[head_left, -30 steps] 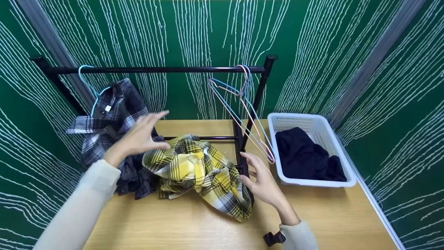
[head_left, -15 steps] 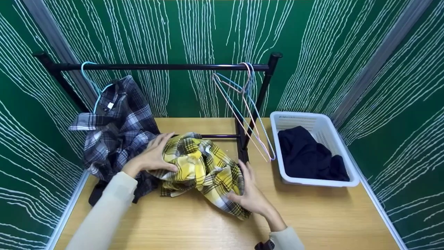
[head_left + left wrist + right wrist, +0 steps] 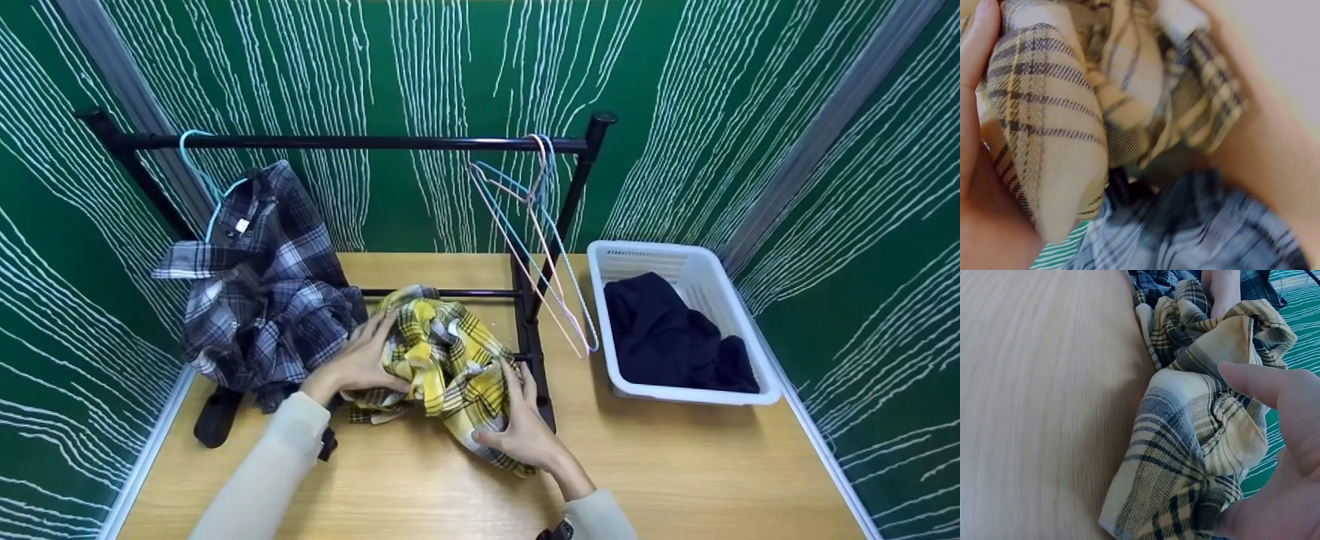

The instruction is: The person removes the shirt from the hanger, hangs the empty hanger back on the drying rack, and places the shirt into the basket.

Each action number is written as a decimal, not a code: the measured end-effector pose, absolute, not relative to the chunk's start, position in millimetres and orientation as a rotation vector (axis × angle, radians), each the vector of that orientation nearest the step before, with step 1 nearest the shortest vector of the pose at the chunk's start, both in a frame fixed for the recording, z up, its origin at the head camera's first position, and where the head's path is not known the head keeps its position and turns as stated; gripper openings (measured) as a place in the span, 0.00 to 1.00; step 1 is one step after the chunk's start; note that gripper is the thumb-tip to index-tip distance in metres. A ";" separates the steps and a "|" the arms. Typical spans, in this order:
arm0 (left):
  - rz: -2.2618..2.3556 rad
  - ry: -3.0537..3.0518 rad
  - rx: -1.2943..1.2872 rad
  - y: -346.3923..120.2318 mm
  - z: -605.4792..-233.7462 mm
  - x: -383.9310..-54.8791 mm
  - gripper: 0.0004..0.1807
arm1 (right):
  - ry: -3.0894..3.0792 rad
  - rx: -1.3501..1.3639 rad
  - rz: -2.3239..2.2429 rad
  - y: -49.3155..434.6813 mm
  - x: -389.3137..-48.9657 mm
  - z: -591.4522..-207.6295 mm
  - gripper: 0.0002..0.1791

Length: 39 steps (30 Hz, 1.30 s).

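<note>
A crumpled yellow plaid shirt [image 3: 450, 360] lies in a heap on the table, between both hands. My left hand [image 3: 364, 364] rests on the heap's left side, fingers laid over the cloth and thumb stretched along its front. In the left wrist view, folds of the shirt [image 3: 1050, 124] press up against this hand. At the heap's right end is my right hand [image 3: 521, 427], its fingers touching the cloth and its thumb spread wide. In the right wrist view, the thumb [image 3: 1264, 382] is straight over the shirt [image 3: 1179, 439]; the other fingers are mostly hidden.
A black clothes rack [image 3: 360, 142] stands behind. A dark plaid shirt [image 3: 292, 247] hangs at its left on a light-blue hanger [image 3: 199, 169]. Pink and blue hangers [image 3: 540, 225] hang at the right end. Beyond them, a white basket [image 3: 697, 251] holds dark clothing [image 3: 664, 337].
Both hands have come in from either side onto the yellow plaid shirt. The left hand moved right and down, bunching the heap's left side; the right hand moved slightly left.
</note>
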<state>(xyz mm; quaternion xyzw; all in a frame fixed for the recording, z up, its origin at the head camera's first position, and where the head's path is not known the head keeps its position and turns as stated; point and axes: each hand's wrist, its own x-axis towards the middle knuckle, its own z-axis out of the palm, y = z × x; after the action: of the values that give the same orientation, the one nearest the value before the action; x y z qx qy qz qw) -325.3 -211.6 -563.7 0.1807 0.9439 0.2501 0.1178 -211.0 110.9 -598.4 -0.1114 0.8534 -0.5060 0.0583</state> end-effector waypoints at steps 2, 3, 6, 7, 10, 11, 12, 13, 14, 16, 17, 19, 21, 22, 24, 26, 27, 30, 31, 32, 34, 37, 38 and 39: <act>0.717 2.754 0.503 -208.0 -570.7 -323.0 0.84 | 2.569 -0.341 -1.541 109.1 -212.4 -598.9 0.73; 0.711 2.756 0.498 -206.4 -573.4 -321.4 0.84 | 2.561 -0.340 -1.543 108.3 -213.3 -598.9 0.73; 0.743 2.786 0.507 -201.3 -579.8 -318.4 0.86 | 2.549 -0.335 -1.548 106.8 -216.9 -598.5 0.74; 0.753 2.797 0.511 -199.7 -581.0 -317.6 0.86 | 2.548 -0.332 -1.551 106.6 -218.1 -598.1 0.74; 0.786 2.826 0.547 -194.8 -582.5 -315.1 0.85 | 2.543 -0.319 -1.547 106.3 -222.3 -597.3 0.72; 0.773 2.835 0.559 -193.5 -582.9 -314.1 0.83 | 2.545 -0.321 -1.547 106.3 -223.7 -597.2 0.72; 0.749 2.842 0.571 -192.1 -582.9 -313.0 0.81 | 2.549 -0.323 -1.546 106.2 -225.0 -596.9 0.71; 0.713 2.848 0.581 -190.8 -583.4 -312.1 0.79 | 2.552 -0.322 -1.541 105.9 -226.4 -596.5 0.71; 0.671 2.861 0.602 -189.3 -583.5 -311.1 0.76 | 2.555 -0.317 -1.533 105.4 -227.8 -596.2 0.70; 0.560 2.881 0.637 -186.4 -584.3 -308.6 0.70 | 2.557 -0.305 -1.520 103.9 -230.5 -595.6 0.69; 0.507 2.896 0.668 -184.9 -584.7 -307.3 0.66 | 2.559 -0.298 -1.511 102.9 -231.6 -595.0 0.69; 0.414 2.931 0.725 -181.4 -587.6 -306.2 0.58 | 2.558 -0.278 -1.490 99.9 -234.1 -593.9 0.68; 0.376 2.975 0.782 -178.0 -590.6 -304.8 0.48 | 2.562 -0.263 -1.466 96.1 -236.7 -593.1 0.68; 0.373 3.000 0.802 -176.4 -592.4 -304.5 0.44 | 2.566 -0.258 -1.453 93.9 -238.0 -593.0 0.68; 0.380 3.044 0.824 -173.6 -595.7 -304.3 0.38 | 2.579 -0.251 -1.434 89.1 -240.7 -593.3 0.69; 0.414 3.074 0.828 -172.4 -597.6 -303.6 0.37 | 2.598 -0.249 -1.428 84.2 -243.9 -595.2 0.69; 0.425 3.090 0.825 -172.1 -598.8 -303.8 0.38 | 2.607 -0.248 -1.432 82.2 -245.6 -596.8 0.70; 0.481 3.128 0.821 -171.6 -601.2 -304.8 0.48 | 2.654 -0.252 -1.442 77.7 -249.6 -602.9 0.69; 0.513 3.136 0.821 -171.6 -601.8 -304.9 0.53 | 2.675 -0.259 -1.446 76.7 -250.8 -604.9 0.69; 0.548 3.141 0.822 -171.6 -602.2 -305.0 0.57 | 2.693 -0.264 -1.448 75.9 -252.1 -606.9 0.68; 0.627 3.140 0.834 -171.4 -603.5 -305.1 0.64 | 2.746 -0.283 -1.438 74.5 -254.1 -610.1 0.65; 0.750 3.120 0.833 -170.5 -604.9 -304.2 0.67 | 2.824 -0.303 -1.425 72.9 -256.9 -612.9 0.60; 0.783 3.117 0.834 -170.1 -605.5 -303.9 0.66 | 2.841 -0.303 -1.423 72.5 -257.6 -613.5 0.58; 0.815 3.116 0.835 -169.5 -605.9 -303.6 0.64 | 2.859 -0.308 -1.425 72.1 -258.1 -613.6 0.56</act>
<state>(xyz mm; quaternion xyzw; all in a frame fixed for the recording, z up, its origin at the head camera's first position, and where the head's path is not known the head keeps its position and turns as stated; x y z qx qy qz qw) -303.6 -169.5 -605.9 0.2500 0.9325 0.2438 -0.0925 -258.1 72.1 -613.6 -0.0960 0.8903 -0.4438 -0.0341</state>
